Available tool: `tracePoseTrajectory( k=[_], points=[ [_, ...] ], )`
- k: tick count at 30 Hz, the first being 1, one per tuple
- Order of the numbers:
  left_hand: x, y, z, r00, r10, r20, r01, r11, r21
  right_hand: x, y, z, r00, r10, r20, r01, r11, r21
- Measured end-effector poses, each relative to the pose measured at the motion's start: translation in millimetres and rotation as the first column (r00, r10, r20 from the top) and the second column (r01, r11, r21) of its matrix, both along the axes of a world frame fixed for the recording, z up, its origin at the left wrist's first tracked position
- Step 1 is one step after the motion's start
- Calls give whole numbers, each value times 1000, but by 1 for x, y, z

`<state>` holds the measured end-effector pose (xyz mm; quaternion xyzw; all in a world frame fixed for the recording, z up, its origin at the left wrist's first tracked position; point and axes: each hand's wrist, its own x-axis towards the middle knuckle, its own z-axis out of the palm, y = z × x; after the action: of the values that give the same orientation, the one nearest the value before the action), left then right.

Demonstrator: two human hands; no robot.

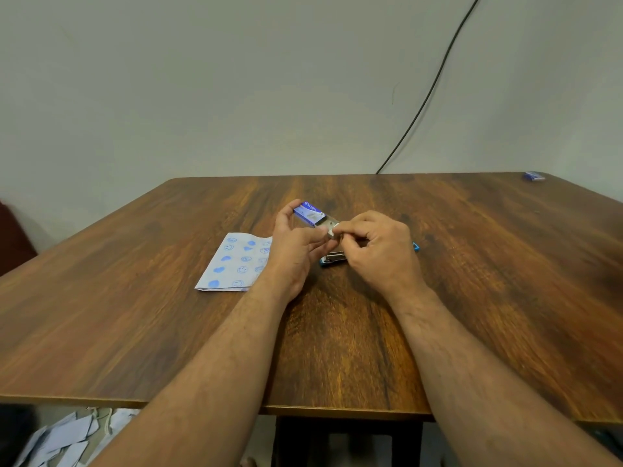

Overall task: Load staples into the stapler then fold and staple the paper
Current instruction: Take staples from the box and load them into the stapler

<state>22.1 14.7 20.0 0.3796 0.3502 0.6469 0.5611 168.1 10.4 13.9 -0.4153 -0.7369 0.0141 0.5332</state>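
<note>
- The small blue and white cardboard staple box [309, 214] was held above the table, its inner tray slid partly out toward my right side.
- My left hand [296, 244] grasped the box, thumb on the near side and fingers curled round the far end.
- My right hand [377, 247] was pinched at the open end of the tray, thumb and forefinger closed on a small pale strip [332, 230]; I could not tell for certain whether it was a strip of staples or the tray's end flap.
- The blue stapler with its metal magazine [332, 257] lay on the table directly beneath my hands, largely hidden by the right hand. Its metal part showed at the near end, and a blue tip [416, 246] showed beyond my right knuckles. Whether the magazine stood open could not be determined.
- The folded white paper printed with blue smiley faces and hearts [236, 262] lay flat on the table just left of my left wrist, apart from the stapler.
- The dark brown wood-grain table [472, 298] carried all of the above.
- A second small blue box [535, 176] lay at the far right corner of the table, well apart from the work.
- A black cable [435, 82] ran down the pale wall behind the table.
- Scraps of pale paper [64, 439] lay on the floor under the near left edge.
</note>
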Motion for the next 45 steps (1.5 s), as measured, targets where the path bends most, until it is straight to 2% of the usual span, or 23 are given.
tracePoseTrajectory(
  k=[6,18,26,30,31,33,34,36,38,40,45],
  points=[
    [1,0,-6,992,-37,-123,52,991,119,2,-2,3,1000,-7,-30,8,999,31],
    [2,-3,-5,919,179,-351,-87,961,263,2,-1,2,1000,17,-21,-18,1000,-2],
    [5,-7,-2,906,233,-353,-157,960,232,-2,-2,4,991,-29,-133,36,998,49],
    [1,-1,-5,889,279,-363,-211,953,216,-1,0,2,993,-62,-99,69,996,59],
    [0,0,-5,865,320,-386,-247,942,227,-1,1,2,994,-68,-87,73,996,54],
    [-2,0,-6,758,417,-502,-334,908,252,-1,0,2,994,-81,-69,84,996,34],
    [-3,0,-7,674,461,-577,-378,887,266,-1,0,2,993,-89,-73,91,995,27],
    [-6,2,-8,447,506,-738,-440,842,312,-1,1,2,990,-98,-99,101,995,21],
    [-9,4,-10,244,468,-849,-455,829,326,-1,1,2,990,-105,-96,105,994,-3],
    [-10,7,-12,171,403,-899,-455,841,291,-1,1,3,991,-104,-88,103,994,-24],
    [-11,12,-15,98,289,-952,-459,862,215,-2,1,3,990,-115,-86,114,993,-20]
  ],
)
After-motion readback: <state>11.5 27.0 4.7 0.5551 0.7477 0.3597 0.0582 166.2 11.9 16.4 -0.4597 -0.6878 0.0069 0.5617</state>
